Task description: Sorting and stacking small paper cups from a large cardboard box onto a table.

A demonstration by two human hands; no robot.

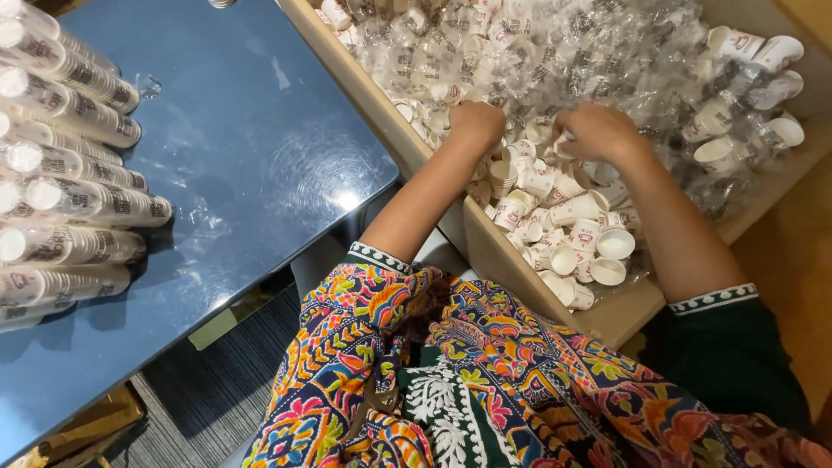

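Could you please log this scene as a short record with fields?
left hand: knuckles up, among loose cups
right hand: fingers curled into the same cups, grip hidden
box: cardboard, holds loose cups and clear wrappers
table: blue, glossy, beside the box
sleeves: stacked cups in clear wrap, lying in rows at the table's left edge
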